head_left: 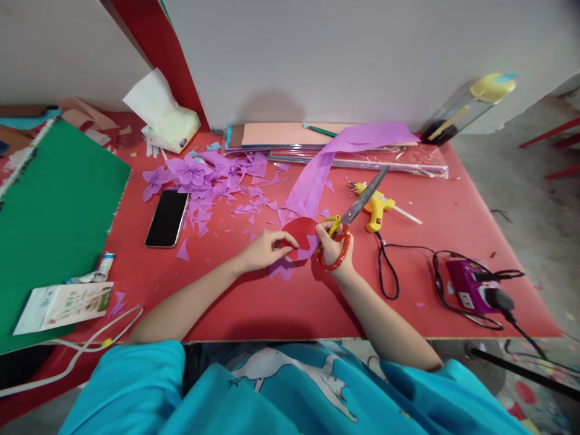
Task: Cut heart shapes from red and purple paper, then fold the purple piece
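on the surface [281,314] i see the phone [167,220] left of the left hand [265,251], paper scraps [193,175] just beside it, the tissue pack [170,132] behind; right of the right hand [335,246] lies the glue gun [375,210], the bottle [464,112] farther back.

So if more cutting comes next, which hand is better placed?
Probably the right hand: it already has the scissors, though their blades point away from the red disc. The left hand, at the disc's left edge, has no tool and seems better suited to steadying.
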A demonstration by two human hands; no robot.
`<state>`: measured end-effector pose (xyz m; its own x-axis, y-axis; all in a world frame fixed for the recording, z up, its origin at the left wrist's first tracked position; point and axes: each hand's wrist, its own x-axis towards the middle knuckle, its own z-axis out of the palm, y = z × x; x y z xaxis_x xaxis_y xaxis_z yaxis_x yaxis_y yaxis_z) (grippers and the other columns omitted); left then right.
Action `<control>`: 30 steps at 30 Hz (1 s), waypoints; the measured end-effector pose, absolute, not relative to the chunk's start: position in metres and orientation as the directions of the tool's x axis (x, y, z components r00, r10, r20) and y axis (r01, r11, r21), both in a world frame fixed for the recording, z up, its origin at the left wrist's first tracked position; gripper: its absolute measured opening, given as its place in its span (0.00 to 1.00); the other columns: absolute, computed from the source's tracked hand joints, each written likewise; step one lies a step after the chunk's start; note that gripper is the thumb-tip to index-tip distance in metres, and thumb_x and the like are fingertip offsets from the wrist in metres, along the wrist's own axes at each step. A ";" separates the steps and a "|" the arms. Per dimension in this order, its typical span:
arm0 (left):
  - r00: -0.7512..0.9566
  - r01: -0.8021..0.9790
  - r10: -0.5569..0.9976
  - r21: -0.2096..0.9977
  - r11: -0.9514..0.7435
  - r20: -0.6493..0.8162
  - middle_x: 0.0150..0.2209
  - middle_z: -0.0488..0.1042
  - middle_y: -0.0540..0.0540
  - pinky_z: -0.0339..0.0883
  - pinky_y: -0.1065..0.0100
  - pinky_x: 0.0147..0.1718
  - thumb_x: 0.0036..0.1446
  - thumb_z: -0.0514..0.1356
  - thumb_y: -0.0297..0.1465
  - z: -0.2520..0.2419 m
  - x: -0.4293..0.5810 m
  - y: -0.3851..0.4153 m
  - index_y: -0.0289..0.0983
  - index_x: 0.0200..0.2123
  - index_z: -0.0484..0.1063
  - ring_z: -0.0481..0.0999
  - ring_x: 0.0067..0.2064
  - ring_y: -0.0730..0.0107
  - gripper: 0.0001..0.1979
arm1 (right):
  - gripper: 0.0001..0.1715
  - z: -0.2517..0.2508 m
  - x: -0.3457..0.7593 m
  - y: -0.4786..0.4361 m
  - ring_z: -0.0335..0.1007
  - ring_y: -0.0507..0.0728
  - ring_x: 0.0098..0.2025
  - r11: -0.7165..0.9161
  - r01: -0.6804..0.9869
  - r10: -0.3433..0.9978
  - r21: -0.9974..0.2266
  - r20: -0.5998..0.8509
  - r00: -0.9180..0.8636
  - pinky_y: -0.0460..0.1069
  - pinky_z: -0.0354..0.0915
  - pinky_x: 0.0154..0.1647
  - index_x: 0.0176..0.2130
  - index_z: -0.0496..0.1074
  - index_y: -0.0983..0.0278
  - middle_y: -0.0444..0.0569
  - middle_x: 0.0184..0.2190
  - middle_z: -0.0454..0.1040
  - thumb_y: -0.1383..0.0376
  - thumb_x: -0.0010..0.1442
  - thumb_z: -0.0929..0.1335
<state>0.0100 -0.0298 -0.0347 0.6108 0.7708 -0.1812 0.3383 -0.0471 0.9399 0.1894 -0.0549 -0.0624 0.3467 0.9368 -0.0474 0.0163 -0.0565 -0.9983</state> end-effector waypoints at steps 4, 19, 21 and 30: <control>0.560 0.324 0.784 0.941 0.092 -0.270 0.29 0.76 0.47 0.69 0.72 0.30 0.53 0.58 0.26 -0.036 0.013 -0.031 0.33 0.38 0.71 0.77 0.28 0.73 0.08 | 0.12 -0.063 0.190 -0.053 0.57 0.48 0.12 -0.041 -0.002 0.934 -0.999 -0.039 0.355 0.45 0.56 0.14 0.26 0.66 0.64 0.37 0.12 0.61 0.58 0.53 0.68; 0.297 0.236 0.952 0.961 -0.143 0.069 0.40 0.74 0.43 0.73 0.72 0.27 0.48 0.63 0.26 0.004 -0.001 -0.009 0.34 0.39 0.71 0.78 0.27 0.74 0.12 | 0.28 -0.066 0.184 -0.059 0.54 0.45 0.15 -0.237 -0.295 0.970 -0.926 -0.242 -0.021 0.43 0.55 0.13 0.32 0.63 0.62 0.41 0.24 0.66 0.41 0.50 0.65; 0.233 0.195 0.964 0.965 -0.177 0.129 0.43 0.73 0.43 0.74 0.73 0.28 0.46 0.63 0.25 0.012 -0.003 -0.004 0.34 0.39 0.71 0.78 0.27 0.75 0.14 | 0.28 -0.068 0.181 -0.062 0.56 0.47 0.18 -0.240 -0.320 0.970 -0.916 -0.219 -0.101 0.44 0.56 0.16 0.33 0.62 0.61 0.43 0.28 0.66 0.39 0.49 0.64; 0.083 0.150 0.964 0.954 -0.261 0.251 0.46 0.73 0.45 0.74 0.76 0.28 0.46 0.63 0.23 0.035 0.001 -0.002 0.36 0.42 0.69 0.78 0.27 0.78 0.16 | 0.29 -0.064 0.185 -0.079 0.60 0.53 0.32 -0.079 -0.129 0.919 -0.988 -0.022 -0.393 0.49 0.63 0.29 0.44 0.62 0.57 0.49 0.39 0.62 0.41 0.53 0.62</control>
